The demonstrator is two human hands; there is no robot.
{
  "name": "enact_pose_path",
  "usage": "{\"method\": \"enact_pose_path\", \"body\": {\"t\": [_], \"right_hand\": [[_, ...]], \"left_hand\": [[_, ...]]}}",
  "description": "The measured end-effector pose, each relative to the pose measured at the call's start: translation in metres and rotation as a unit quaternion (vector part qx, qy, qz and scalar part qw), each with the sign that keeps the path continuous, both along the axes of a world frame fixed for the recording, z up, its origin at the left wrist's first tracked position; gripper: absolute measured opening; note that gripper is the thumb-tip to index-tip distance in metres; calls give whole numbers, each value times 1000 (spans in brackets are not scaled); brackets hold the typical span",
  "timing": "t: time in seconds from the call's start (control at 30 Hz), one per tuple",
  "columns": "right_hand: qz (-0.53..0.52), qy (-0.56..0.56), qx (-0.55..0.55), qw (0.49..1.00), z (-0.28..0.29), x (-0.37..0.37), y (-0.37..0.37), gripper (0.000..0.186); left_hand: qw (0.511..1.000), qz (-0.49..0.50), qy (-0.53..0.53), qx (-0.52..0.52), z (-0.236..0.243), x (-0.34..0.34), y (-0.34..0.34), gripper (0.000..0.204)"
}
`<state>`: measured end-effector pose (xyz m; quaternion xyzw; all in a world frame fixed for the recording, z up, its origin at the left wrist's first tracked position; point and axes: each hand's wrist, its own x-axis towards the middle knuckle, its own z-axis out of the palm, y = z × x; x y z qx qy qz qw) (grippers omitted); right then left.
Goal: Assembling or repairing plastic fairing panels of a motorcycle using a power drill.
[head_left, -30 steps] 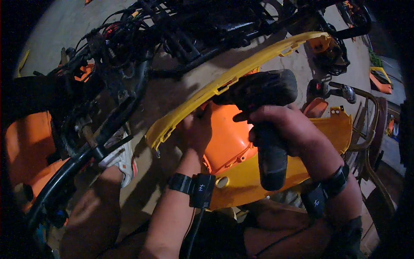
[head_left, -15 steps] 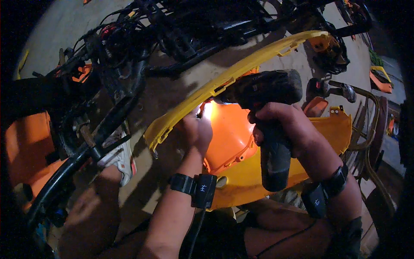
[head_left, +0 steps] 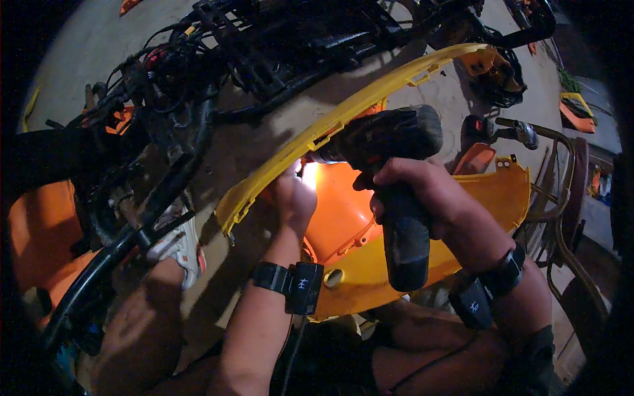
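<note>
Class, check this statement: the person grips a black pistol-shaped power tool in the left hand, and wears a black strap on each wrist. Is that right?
Not quite: the head view shows the power tool in the right hand, not the left hand. A black strap is on each wrist.

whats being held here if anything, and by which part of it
The right hand holds the black drill by its handle. The left hand is near the drill's front end; its hold cannot be told.
</note>
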<state>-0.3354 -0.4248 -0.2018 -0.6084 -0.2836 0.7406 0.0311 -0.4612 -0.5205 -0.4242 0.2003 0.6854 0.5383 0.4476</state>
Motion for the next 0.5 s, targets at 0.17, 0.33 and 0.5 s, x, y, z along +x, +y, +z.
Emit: {"method": "enact_pose_path", "body": {"t": [0.17,0.33,0.5], "right_hand": [[-26,-21,35,999,-3,12,3,24],[-106,-50,81,990,3,21,17,24],[-112,-68,63,989,-2,44,13,26]], "left_hand": [[992,-40,117,-5,18,11,-2,18],[997,5,83,7,25,16,-10,9],[986,1,169,-13,33,17,-6,21]]}}
